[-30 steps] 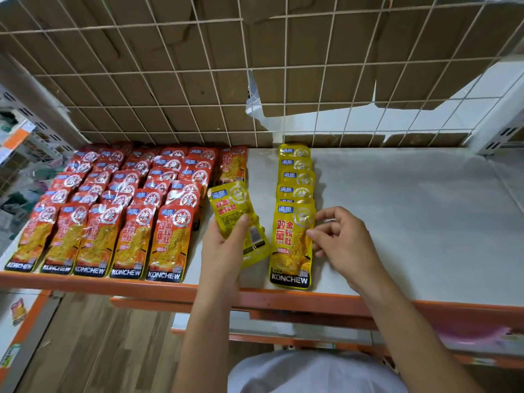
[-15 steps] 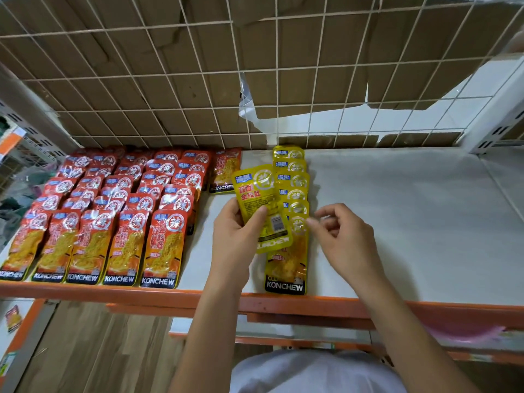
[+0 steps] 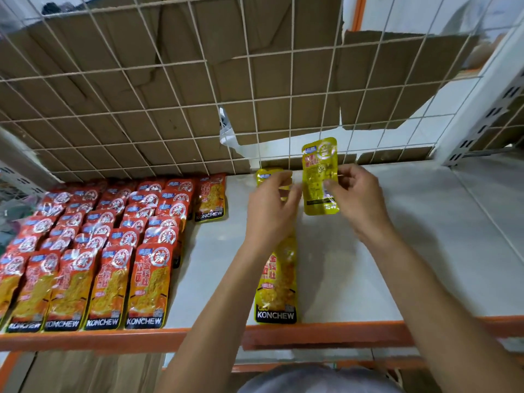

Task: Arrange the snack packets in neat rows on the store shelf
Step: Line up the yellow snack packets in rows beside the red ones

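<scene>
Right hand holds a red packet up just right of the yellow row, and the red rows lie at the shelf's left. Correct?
Not quite: the packet in the right hand is yellow, not red, as the head view shows. The rest stands.

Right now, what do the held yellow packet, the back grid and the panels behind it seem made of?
Yellow packet: probably glossy plastic film, going by the glare and creases. Back grid: thin wire with a pale coating. Panels: matt brown cardboard with torn edges.
</scene>
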